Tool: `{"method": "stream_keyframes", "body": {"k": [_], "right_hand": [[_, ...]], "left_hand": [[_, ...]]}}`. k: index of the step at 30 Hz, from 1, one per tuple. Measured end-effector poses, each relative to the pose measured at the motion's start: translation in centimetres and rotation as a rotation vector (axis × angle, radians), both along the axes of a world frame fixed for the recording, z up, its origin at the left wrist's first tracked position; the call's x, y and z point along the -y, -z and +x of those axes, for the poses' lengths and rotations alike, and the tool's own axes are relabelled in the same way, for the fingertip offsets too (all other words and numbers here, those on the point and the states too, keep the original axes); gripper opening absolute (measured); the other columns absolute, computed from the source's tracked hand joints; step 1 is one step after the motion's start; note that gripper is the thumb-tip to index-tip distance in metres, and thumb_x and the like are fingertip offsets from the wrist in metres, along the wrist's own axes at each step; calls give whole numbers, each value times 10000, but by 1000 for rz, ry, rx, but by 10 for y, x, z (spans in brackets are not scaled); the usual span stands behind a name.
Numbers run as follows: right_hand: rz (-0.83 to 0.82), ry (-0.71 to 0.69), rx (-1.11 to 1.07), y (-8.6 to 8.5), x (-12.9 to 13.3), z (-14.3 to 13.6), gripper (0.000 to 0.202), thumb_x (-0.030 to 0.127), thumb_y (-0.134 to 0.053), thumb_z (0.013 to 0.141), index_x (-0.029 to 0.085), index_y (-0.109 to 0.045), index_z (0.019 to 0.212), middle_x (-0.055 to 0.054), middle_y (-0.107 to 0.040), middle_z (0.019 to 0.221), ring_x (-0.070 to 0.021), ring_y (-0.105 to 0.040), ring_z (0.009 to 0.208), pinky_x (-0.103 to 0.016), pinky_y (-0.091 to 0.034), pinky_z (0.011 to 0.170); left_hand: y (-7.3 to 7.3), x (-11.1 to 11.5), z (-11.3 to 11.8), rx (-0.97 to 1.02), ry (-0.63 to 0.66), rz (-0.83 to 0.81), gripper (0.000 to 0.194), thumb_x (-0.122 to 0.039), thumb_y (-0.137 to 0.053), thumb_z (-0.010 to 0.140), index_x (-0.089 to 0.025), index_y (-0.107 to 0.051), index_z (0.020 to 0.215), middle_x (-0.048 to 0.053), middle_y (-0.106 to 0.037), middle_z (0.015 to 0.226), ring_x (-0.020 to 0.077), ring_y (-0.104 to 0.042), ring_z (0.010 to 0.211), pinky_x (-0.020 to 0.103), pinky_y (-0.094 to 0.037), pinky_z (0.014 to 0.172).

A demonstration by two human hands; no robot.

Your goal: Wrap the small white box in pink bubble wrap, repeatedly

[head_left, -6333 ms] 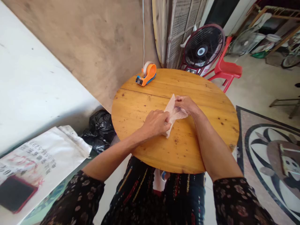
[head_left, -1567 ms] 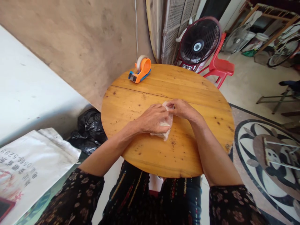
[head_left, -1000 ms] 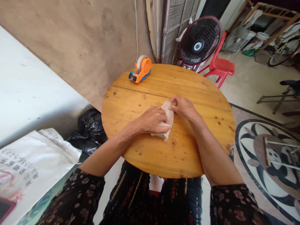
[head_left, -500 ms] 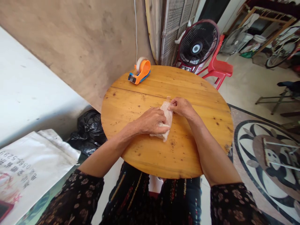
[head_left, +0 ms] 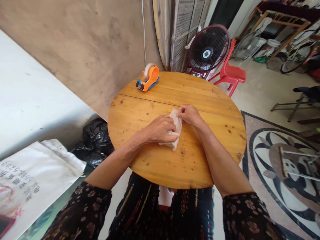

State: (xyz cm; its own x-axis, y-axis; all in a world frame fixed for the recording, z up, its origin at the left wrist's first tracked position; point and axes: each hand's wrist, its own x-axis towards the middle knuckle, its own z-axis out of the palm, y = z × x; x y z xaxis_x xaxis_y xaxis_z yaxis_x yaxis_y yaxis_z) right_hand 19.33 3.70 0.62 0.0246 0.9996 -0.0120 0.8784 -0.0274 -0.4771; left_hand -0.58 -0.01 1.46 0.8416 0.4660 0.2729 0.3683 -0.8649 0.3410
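Observation:
A whitish, translucent plastic wrapping (head_left: 178, 124) lies crumpled on the round wooden table (head_left: 150, 163). My left hand (head_left: 163, 129) is closed over its left part, with the thumb pressed across it. With thumb and fingertips together, my right hand (head_left: 188, 114) pinches the wrapping's upper right edge. Whatever may be inside the wrapping cannot be made out. An orange and blue tape dispenser (head_left: 150, 77) with a roll of tape stands at the table's far left edge.
Behind the table stand a dark red fan (head_left: 207, 50) and a red chair (head_left: 232, 73). Left of the table are a black plastic bag (head_left: 96, 138) and a white printed sack (head_left: 37, 166). A wooden board leans beyond the far left edge.
A small strip that stuck up at the wrapping's top no longer shows, and the top edge looks folded over. My right hand has shifted slightly left. The camera view has moved a little.

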Motion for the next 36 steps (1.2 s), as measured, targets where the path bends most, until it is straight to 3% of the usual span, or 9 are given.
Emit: {"method": "stream_keyframes", "body": {"k": [6, 13, 18, 22, 27, 36], "right_hand": [[104, -18, -147, 6, -1, -2, 29, 194, -560, 662, 195, -575, 687, 19, -579, 638, -135, -505, 611, -253, -349, 568], [72, -18, -260, 13, -5, -3, 383, 182, -533, 661, 181, -632, 1032, 24, -595, 651, -157, -511, 604, -266, -389, 581], [119, 28, -199, 16, -4, -6, 350, 175, -537, 687, 176, -686, 1004, -24, -674, 801, -175, -564, 735, -276, -427, 657], [116, 31, -155, 14, -2, -9, 336, 175, -542, 717, 170, -713, 1006, -28, -683, 824, -166, -566, 721, -278, -425, 665], [86, 42, -135, 11, -2, -11, 341, 168, -553, 718, 181, -728, 1010, -19, -684, 815, -164, -568, 715, -272, -410, 646], [86, 54, -129, 12, -1, -12, 316, 175, -554, 743, 177, -739, 999, -28, -693, 806, -172, -577, 707, -277, -381, 620]], "left_hand": [[0, 1, -1, 4, -5, -15, 271, -347, -550, 830, -202, -769, 765, 50, -661, 748, 179, -574, 757, 336, -446, 800], [-7, 9, -1, -77, -65, 20, 320, -380, -532, 869, -184, -775, 800, 73, -655, 773, 194, -576, 766, 351, -451, 800], [-4, 21, -1, -58, -191, 48, 311, -361, -541, 888, -147, -755, 816, 93, -683, 827, 219, -599, 824, 354, -459, 793], [3, 30, -2, 25, -260, 93, 259, -348, -567, 889, -158, -732, 833, 90, -670, 866, 219, -586, 843, 364, -463, 812], [8, 41, -2, 129, -382, 134, 271, -355, -648, 841, -172, -652, 1040, 101, -631, 1015, 247, -559, 957, 391, -471, 862], [14, 56, 1, 175, -558, 22, 280, -341, -658, 849, -183, -537, 1046, 70, -628, 986, 218, -588, 915, 340, -491, 784]]}}
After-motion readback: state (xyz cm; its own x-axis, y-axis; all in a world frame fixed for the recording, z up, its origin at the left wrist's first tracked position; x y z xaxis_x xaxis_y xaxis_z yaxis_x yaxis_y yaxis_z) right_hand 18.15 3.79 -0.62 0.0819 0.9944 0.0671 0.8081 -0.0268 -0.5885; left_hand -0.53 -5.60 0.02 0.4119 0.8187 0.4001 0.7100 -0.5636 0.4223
